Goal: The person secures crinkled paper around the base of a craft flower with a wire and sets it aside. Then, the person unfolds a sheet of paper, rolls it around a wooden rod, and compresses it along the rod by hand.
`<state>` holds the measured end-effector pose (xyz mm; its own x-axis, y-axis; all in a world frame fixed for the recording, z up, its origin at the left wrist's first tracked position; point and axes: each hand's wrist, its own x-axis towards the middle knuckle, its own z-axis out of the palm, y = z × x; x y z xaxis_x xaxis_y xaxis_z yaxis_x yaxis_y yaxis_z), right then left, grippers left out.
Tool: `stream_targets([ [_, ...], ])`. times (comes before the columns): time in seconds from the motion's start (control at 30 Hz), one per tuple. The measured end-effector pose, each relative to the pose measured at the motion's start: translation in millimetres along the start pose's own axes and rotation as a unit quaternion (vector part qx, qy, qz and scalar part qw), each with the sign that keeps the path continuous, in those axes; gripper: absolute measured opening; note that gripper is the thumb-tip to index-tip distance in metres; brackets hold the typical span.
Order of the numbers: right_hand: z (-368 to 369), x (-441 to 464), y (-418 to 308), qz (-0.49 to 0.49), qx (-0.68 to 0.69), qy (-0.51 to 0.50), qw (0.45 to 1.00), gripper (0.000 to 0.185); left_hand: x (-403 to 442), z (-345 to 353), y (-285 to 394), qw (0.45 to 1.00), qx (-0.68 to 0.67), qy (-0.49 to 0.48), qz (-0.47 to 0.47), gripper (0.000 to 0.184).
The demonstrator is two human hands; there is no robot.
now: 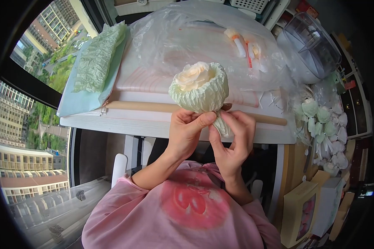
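Note:
A cream flower [194, 75] sits inside a cup of crinkled pale green wrapping paper [203, 96], upright above the table's front edge. Below that cup, my left hand [190, 125] grips the gathered neck of the paper, thumb pressed against it. My right hand [235, 135] pinches the loose lower end of the same paper [223, 126] between thumb and fingers. The flower's stem, if there is one, is hidden by the paper and fingers.
A brown cardboard tube [141, 106] lies along the front of the table. Crinkled green paper [99, 60] rests at the left on a pale blue sheet [68, 99]. Clear plastic film [166, 37] covers the back. Several wrapped flowers [324, 120] and boxes [299, 211] are at the right.

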<state>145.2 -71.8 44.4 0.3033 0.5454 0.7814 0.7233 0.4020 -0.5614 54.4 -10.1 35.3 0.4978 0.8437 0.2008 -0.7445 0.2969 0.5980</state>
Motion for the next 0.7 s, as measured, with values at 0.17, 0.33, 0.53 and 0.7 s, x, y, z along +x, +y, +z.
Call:
stream_targets([
  [0.17, -10, 10, 2, -0.022, -0.011, -0.030, 0.999, 0.040, 4, 4, 8, 0.999, 0.016, -0.034, -0.017, 0.030],
  [0.33, -13, 8, 3, -0.009, 0.008, -0.066, 0.998, 0.037, 3, 0, 8, 0.998, 0.051, -0.013, -0.026, 0.027],
  [0.53, -7, 4, 3, 0.128, 0.249, -0.033, 0.960, 0.025, -4, 6, 3, 1.000, 0.019, 0.004, 0.021, 0.029],
  [0.7, -6, 5, -1, 0.201, 0.320, 0.029, 0.925, 0.023, -5, 5, 7, 0.999, 0.043, 0.001, 0.022, 0.030],
])
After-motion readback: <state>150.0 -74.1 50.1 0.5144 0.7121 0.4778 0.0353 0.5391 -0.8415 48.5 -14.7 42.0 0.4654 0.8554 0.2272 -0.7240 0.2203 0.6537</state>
